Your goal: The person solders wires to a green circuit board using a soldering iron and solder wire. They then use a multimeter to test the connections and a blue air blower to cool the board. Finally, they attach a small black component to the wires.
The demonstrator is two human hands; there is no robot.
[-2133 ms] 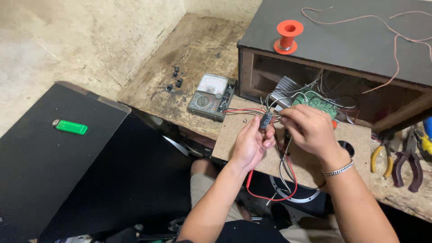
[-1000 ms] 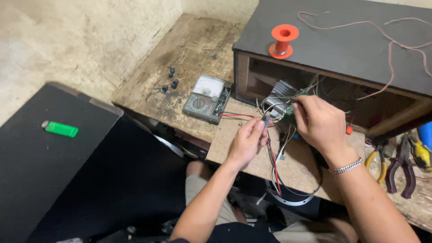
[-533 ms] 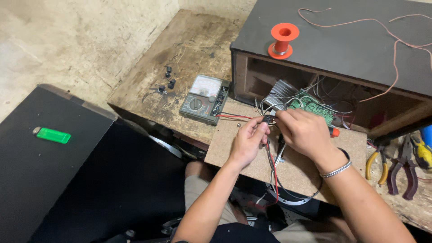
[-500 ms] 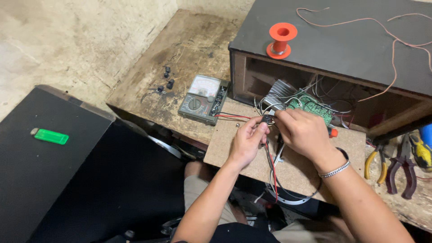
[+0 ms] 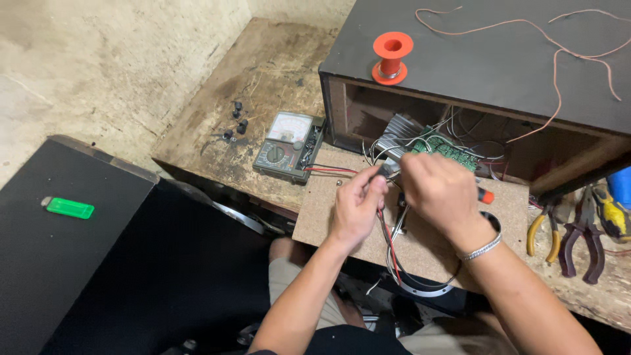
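On the far left a green lighter (image 5: 70,208) is seen lying on a black surface (image 5: 72,263), well apart from the work. Further right, a few small black knobs (image 5: 235,119) are scattered on the worn wooden bench (image 5: 263,72), and an analogue multimeter (image 5: 289,146) is set just beside them, its red and black leads (image 5: 332,170) running right toward the hands.

The left hand (image 5: 357,209) is held over a brown board (image 5: 322,210), its fingertips pinched narrowly on the end of the leads, where a small dark tip is gripped; what exactly the tip is cannot be told. Just beside it, the right hand (image 5: 442,194) is closed around the same bundle of wires near a green circuit board (image 5: 442,148), which lies at the mouth of a black cabinet (image 5: 499,66) next to a finned heat sink (image 5: 394,135).

The step in hand is judged to be the joining or probing of a wire at the board. A steady, fine placement of the tip is called for next, with neighbouring wires kept clear.

An orange spool (image 5: 392,58) and a loose copper wire (image 5: 559,59) are left on the cabinet top; pliers (image 5: 582,230) lie at the far right.
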